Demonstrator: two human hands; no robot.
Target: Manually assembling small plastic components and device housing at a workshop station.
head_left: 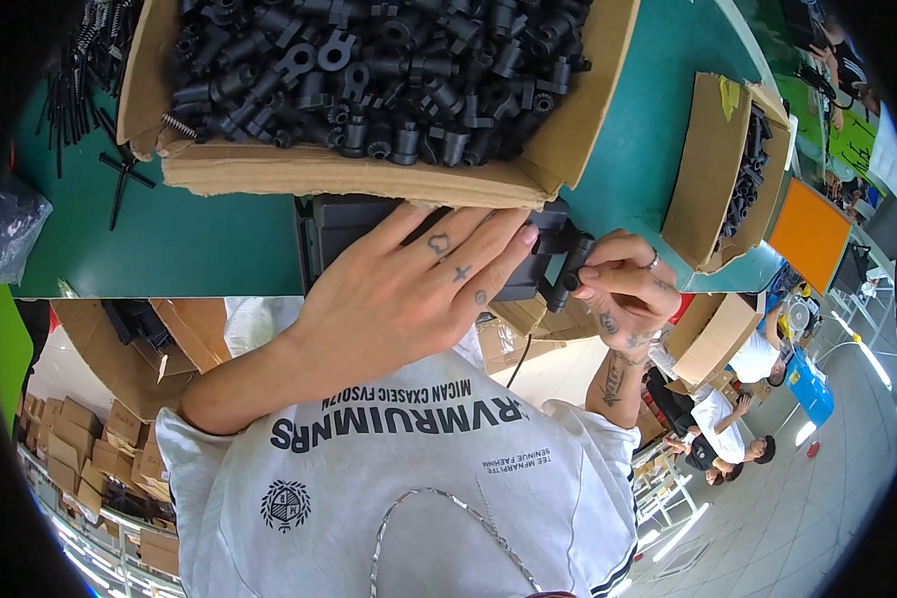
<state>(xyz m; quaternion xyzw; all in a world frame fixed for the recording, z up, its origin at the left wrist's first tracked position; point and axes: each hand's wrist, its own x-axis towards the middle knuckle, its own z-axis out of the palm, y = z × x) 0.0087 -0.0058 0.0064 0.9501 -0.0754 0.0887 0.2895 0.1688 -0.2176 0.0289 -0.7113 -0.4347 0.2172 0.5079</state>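
Observation:
My left hand (424, 274) lies flat across a dark box-shaped device (341, 234) at the near edge of the green table, its fingers stretched out. Much of the device is hidden beneath that hand. At the device's right end, my right hand (630, 284) pinches a black tubular plastic part (571, 269) between thumb and fingers. The part is tilted and appears to touch the device; whether it is attached, I cannot tell. Just beyond the left fingertips stands a large cardboard box (359, 171) full of similar black plastic pieces.
Black rods and springs (80, 90) lie at the far left of the table (219, 239), with a T-shaped black tool (123, 179) near them. A smaller cardboard box (696, 169) of black parts sits on the right. Below the left edge is an open carton (105, 344). Other people are in the background.

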